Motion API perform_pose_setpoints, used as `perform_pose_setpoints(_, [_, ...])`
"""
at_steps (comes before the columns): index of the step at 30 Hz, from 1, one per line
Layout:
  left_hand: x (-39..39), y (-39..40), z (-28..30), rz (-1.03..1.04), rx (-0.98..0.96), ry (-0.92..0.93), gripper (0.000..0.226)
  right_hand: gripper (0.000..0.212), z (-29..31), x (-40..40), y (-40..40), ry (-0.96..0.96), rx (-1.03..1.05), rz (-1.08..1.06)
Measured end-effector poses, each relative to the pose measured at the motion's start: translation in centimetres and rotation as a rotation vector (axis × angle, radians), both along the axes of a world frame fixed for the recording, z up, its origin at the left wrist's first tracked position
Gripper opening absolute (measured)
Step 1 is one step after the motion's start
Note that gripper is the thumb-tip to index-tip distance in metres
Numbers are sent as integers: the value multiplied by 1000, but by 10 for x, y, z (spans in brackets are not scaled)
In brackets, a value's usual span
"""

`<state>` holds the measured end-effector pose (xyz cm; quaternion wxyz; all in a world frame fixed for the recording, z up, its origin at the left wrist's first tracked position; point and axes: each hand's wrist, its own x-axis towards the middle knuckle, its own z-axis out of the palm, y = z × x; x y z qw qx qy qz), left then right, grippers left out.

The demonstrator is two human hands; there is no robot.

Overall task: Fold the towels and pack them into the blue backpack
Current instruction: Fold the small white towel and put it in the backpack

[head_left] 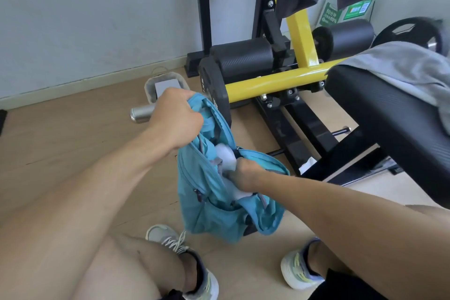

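Nearest the camera, at the bottom edge, are the person's bare knees and two pale grey-and-white lace-up trainers (180, 263) planted on the light wooden floor (73, 134). Between the feet, near the centre of the view, the soft blue fabric backpack (214, 204) stands on the floor with its top zip open.

The left hand (176, 117) is at about 11 o'clock from the bag's middle — its fingers are curled tight into a fist around the upper edge of the backpack, lifting that edge up. The right hand (244, 173) sits in the bag's mouth, at about 2 o'clock from the bag's middle, its fingers closed around a white folded towel (227, 156) that is partly down inside the opening; the fingertips themselves are hidden by cloth and bag.

At 2 o'clock from the bag a grey towel (399, 68) lies draped over the black padded bench (379, 114). Behind the bag, at 12 o'clock, stands a black-and-yellow steel gym machine (280, 80) with black foam rollers and a black weight plate — the bag's raised edge is just in front of that plate. At 10 o'clock from the bag a silver metal bottle (141, 113) lies on its side on the floor, just beside the left hand in the view.
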<state>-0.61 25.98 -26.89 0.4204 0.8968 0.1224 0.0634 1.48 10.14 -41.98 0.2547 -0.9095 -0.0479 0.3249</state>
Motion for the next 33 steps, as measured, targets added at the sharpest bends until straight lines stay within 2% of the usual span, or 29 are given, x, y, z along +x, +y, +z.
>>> perform_pose_setpoints(5, [14, 0, 9, 47, 55, -131, 27, 45, 5, 11, -3, -80, 52, 21])
perform_pose_setpoints(6, [17, -1, 12, 49, 73, -167, 20, 43, 4, 19, 0, -111, 82, 13])
perform_pose_setpoints(7, [20, -1, 15, 52, 81, -197, 13, 40, 2, 26, 4, -126, 110, -16])
perform_pose_setpoints(9, [24, 0, 20, 67, 118, -233, 13, 37, -2, 34, 13, -131, 176, -58])
perform_pose_setpoints(12, [29, 4, 22, 65, 208, -225, 14, 44, -14, 37, 26, -115, 292, -156])
perform_pose_setpoints(15, [36, 7, 4, 44, 322, -95, 22, 44, -29, 37, 36, -64, 335, -195])
perform_pose_setpoints(18, [44, 4, -31, -33, 363, 146, 28, 49, -57, 42, 34, -3, 311, -227])
perform_pose_setpoints(19, [47, 2, -45, -68, 360, 203, 37, 51, -67, 43, 30, 24, 288, -246])
perform_pose_setpoints(21, [51, -4, -66, -107, 353, 251, 54, 54, -87, 45, 23, 56, 264, -304])
perform_pose_setpoints(24, [58, -15, -81, -70, 261, 283, 64, 48, -107, 42, 26, 161, 261, -413])
perform_pose_setpoints(27, [60, -28, -88, -121, 268, 405, 61, 33, -106, 40, 44, 384, 246, -468])
perform_pose_setpoints(28, [60, -30, -91, -155, 263, 468, 59, 32, -106, 38, 49, 478, 366, -588])
perform_pose_setpoints(30, [58, -33, -96, -205, 210, 591, 51, 39, -112, 38, 60, 523, 526, -732])
perform_pose_setpoints(31, [57, -34, -98, -218, 188, 631, 47, 41, -121, 38, 63, 511, 520, -712])
perform_pose_setpoints(33, [57, -33, -100, -209, 174, 638, 41, 44, -124, 28, 62, 396, 287, -574])
